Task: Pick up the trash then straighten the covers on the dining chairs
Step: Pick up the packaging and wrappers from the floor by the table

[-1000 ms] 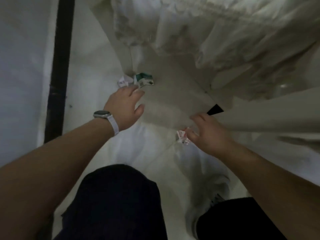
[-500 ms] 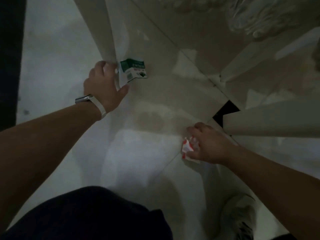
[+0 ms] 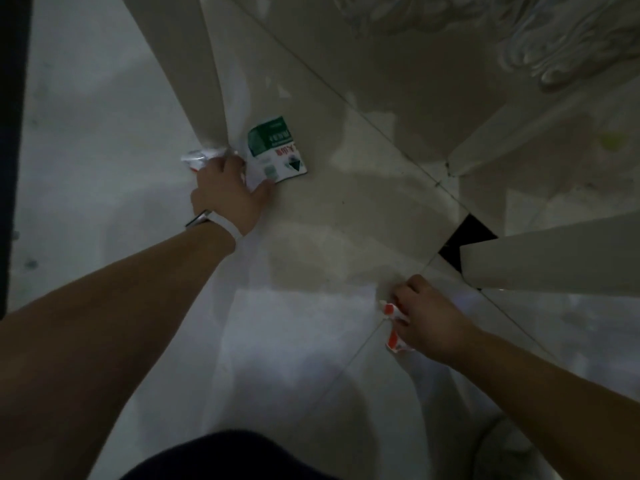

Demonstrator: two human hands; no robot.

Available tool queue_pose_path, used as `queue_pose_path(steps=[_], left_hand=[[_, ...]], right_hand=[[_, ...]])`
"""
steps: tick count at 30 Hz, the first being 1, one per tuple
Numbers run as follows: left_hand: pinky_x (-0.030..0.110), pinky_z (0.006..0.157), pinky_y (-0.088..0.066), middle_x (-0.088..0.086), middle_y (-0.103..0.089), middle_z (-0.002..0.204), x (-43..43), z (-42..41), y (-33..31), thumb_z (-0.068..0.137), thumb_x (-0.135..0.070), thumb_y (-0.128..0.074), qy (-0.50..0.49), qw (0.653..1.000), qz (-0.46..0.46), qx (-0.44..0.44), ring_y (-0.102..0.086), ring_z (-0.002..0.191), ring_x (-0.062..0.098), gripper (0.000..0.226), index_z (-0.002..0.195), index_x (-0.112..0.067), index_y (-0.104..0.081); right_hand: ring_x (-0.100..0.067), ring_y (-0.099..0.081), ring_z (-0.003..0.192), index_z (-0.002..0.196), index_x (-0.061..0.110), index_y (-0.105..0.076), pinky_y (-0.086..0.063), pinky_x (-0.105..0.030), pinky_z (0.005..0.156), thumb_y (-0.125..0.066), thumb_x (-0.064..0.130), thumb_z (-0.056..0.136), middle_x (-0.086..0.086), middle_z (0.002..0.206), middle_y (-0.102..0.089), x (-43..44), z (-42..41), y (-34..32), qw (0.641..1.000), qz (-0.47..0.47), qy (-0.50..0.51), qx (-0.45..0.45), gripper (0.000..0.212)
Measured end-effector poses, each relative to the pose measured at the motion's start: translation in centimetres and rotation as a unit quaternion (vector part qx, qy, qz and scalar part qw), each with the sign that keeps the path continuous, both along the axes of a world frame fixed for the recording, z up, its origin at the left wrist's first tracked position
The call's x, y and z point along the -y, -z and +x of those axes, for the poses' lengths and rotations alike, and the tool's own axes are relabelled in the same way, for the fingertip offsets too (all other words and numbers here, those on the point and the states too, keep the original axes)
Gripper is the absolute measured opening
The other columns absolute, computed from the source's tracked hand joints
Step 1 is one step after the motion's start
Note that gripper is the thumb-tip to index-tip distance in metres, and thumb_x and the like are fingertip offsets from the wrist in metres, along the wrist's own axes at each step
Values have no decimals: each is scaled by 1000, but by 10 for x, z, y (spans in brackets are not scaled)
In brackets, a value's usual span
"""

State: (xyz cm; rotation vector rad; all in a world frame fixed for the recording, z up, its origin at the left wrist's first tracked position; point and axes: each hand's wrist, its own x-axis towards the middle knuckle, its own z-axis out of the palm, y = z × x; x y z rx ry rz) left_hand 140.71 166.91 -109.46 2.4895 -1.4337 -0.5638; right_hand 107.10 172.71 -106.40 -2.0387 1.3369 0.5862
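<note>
A flattened green and white carton (image 3: 275, 148) lies on the pale tiled floor beside a chair leg. My left hand (image 3: 228, 192), with a white watch strap on the wrist, grips its lower left edge, thumb against the carton. A crumpled white wrapper (image 3: 199, 157) pokes out just past the fingers of that hand. My right hand (image 3: 427, 318) is curled round a crumpled red and white wrapper (image 3: 393, 329) low over the floor. A frilled white chair cover (image 3: 540, 39) hangs at the top right.
Pale chair legs slant across the floor: one at upper left (image 3: 188, 81), one at right (image 3: 554, 256), another at upper right (image 3: 512, 133). A black floor inset (image 3: 465, 237) shows by the right leg. My dark-trousered knee (image 3: 228, 459) is at bottom centre. A dark strip (image 3: 12, 133) runs down the left edge.
The view has dropped closer to the floor. My left hand went from reaching toward the carton to closing on its edge. My right hand kept hold of the red and white wrapper.
</note>
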Motion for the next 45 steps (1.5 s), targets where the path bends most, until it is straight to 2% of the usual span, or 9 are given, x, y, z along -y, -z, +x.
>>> queue_pose_path(steps=[6,11,13,17,21,25,29,37,45], left_hand=[[49,90,-48,19,-57,122,9,-4,0,90,-39,-52,-37,997,-28,-54,-52,112,38,35,109,-11,-64],[33,73,-46,20,-65,98,1,-12,-10,94,-23,-50,-35,989,-64,-127,-61,89,34,22,93,-6,-63],[29,65,-40,16,-63,89,-5,-15,-15,94,-24,-51,-37,989,-63,-129,-58,78,31,18,90,-9,-62],[27,61,-34,1,-57,77,-19,-19,-28,94,-29,-51,-51,989,-64,-123,-53,70,23,13,84,-21,-55],[32,61,-48,0,-61,76,-36,-24,-62,91,-32,-55,-85,984,-67,-142,-58,70,22,13,84,-21,-58],[25,55,-44,1,-61,75,-60,-26,-125,90,-29,-56,-90,980,-92,-152,-56,65,16,11,85,-19,-58],[9,45,-33,-9,-56,70,-79,-31,-203,91,-30,-57,-108,975,-99,-165,-48,58,0,9,83,-25,-57],[13,49,-36,-8,-59,68,-133,-40,-357,87,-28,-59,-175,961,-96,-191,-50,57,2,13,74,-26,-55],[15,50,-37,-11,-56,64,-180,-35,-492,86,-26,-60,-227,945,-100,-215,-50,56,1,20,69,-30,-51]], right_hand=[[-24,-55,84,95,11,-62,-33,-26,68,-66,16,85,0,99,-46,-7,7,4,998,-16,11,60,12],[-31,-57,72,75,11,-60,-41,-31,62,-64,15,80,-6,83,-51,9,23,6,992,-53,18,116,7],[-31,-57,70,71,10,-59,-45,-35,61,-57,20,80,-8,78,-53,17,32,6,987,-76,29,137,14],[-28,-53,62,66,22,-43,-31,-28,58,-46,30,82,-5,70,-48,31,52,-7,972,-109,39,203,18],[-24,-45,66,67,24,-38,-31,-29,61,-46,35,81,-2,73,-41,43,73,-37,974,-83,43,208,20],[-26,-49,72,71,16,-48,-37,-33,61,-61,20,87,-5,77,-48,49,87,-95,978,-65,36,195,21],[-24,-53,69,77,13,-55,-42,-33,60,-60,25,87,-5,78,-55,42,93,-178,977,-52,52,201,16],[-4,-42,59,62,28,-39,-25,-27,50,-61,22,86,10,65,-42,2,103,-331,974,-48,78,208,33],[-8,-39,59,61,28,-33,-24,-30,51,-59,23,86,8,66,-39,-28,128,-465,973,-47,57,220,37]])
